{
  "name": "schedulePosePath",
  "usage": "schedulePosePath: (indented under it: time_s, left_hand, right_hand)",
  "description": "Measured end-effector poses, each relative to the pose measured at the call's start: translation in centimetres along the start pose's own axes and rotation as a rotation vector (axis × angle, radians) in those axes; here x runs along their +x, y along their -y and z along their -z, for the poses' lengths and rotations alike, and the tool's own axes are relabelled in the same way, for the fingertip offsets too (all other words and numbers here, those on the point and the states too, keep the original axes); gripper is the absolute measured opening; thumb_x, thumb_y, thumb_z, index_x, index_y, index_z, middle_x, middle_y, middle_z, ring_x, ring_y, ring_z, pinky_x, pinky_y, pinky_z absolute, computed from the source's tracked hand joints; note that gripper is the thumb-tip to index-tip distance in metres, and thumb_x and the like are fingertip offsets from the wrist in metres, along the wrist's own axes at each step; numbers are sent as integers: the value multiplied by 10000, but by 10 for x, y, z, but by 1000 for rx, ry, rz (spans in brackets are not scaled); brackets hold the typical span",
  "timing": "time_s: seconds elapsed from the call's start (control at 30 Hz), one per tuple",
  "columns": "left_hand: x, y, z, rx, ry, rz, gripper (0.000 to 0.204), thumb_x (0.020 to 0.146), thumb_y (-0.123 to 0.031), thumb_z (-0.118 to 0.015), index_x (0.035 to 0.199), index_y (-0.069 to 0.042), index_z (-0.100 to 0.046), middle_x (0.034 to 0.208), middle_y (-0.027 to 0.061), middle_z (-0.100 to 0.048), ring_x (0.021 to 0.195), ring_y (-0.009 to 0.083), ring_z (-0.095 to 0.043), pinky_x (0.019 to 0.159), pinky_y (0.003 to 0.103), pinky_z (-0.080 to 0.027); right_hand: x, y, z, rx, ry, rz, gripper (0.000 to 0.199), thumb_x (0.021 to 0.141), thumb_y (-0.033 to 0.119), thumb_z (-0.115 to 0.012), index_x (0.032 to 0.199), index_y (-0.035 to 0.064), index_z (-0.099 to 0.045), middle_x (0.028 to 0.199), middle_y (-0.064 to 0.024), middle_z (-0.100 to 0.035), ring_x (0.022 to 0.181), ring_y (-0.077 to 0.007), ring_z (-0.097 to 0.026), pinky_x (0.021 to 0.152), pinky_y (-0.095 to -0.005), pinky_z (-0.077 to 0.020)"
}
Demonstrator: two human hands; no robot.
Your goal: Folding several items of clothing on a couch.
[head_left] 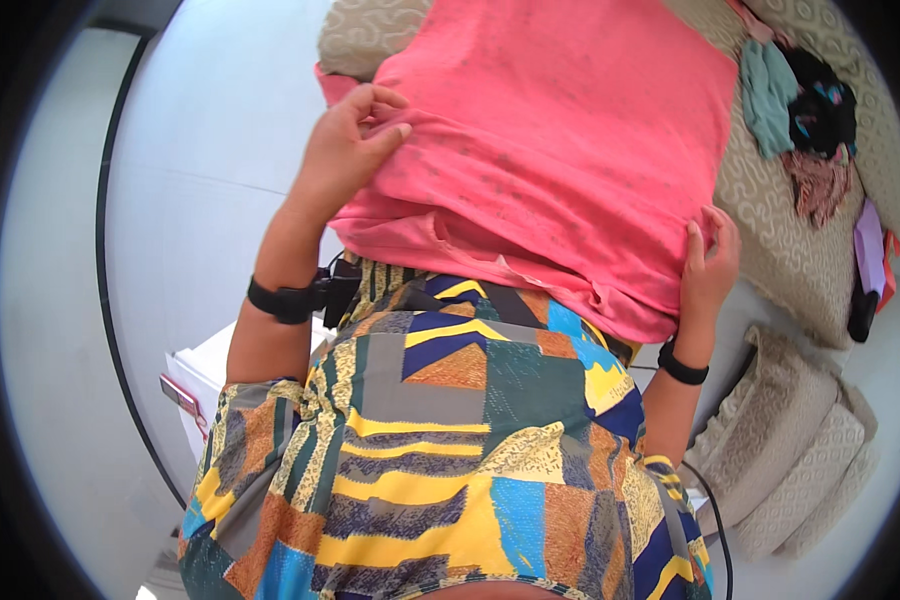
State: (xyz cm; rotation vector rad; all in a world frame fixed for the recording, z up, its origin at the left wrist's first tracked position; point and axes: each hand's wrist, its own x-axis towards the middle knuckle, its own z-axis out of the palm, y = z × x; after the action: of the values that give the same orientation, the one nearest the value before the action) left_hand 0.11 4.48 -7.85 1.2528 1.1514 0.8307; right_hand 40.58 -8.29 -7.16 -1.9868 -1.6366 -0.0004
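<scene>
A large pink cloth (560, 150) with small dark speckles hangs spread out in front of me, over a beige patterned sofa (800, 240). My left hand (355, 135) pinches its left edge, fingers curled into the fabric. My right hand (708, 265) grips its lower right edge. Both wrists wear black bands. The cloth's bottom hem droops against my colourful patterned garment (450, 440).
A heap of clothes (805, 120), teal, dark and reddish, lies on the sofa at upper right. A purple item (868, 245) rests by the sofa edge. Beige cushions (800, 450) sit at lower right. A white box-like object (205, 375) stands at lower left beside a thin black cable.
</scene>
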Motion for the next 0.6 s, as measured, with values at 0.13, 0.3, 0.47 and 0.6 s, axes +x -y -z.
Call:
schedulePosePath:
  time_s: [0.13, 0.3, 0.47, 0.6]
  left_hand:
    - [-12, 5, 7, 276, -121, 25, 231, 880, -86, -661, 1088, -12, -593, 987, 23, -640, 879, 72, -599, 787, 195, -475]
    - [-8, 49, 25, 221, -364, -2, 283, 905, -158, -649, 1147, -28, -581, 1022, 27, -637, 923, 107, -595, 794, 244, -478]
    - [0, 94, 43, -157, -239, 418, 515, 950, -400, -555, 1300, -27, -491, 1196, 91, -585, 1028, 175, -571, 854, 344, -487]
    - [20, 155, 57, -533, -188, 630, 626, 916, -527, -553, 1288, -26, -497, 1143, 133, -613, 987, 202, -596, 832, 403, -511]
  right_hand:
    - [8, 35, -3, -37, -3, 208, 270, 860, 119, -651, 1114, 35, -619, 1196, -128, -610, 1171, -312, -531, 1018, -398, -386]
    - [14, 61, -25, 136, 228, 299, 317, 863, 127, -647, 1168, 49, -609, 1240, -126, -597, 1208, -325, -513, 1043, -419, -374]
    - [14, 51, -39, 99, 287, 324, 309, 846, 127, -654, 1145, 55, -620, 1206, -120, -614, 1180, -315, -532, 1047, -429, -372]
    - [15, 51, -38, 68, 305, 335, 274, 843, 123, -648, 1107, 55, -628, 1149, -109, -639, 1130, -300, -561, 1042, -439, -377]
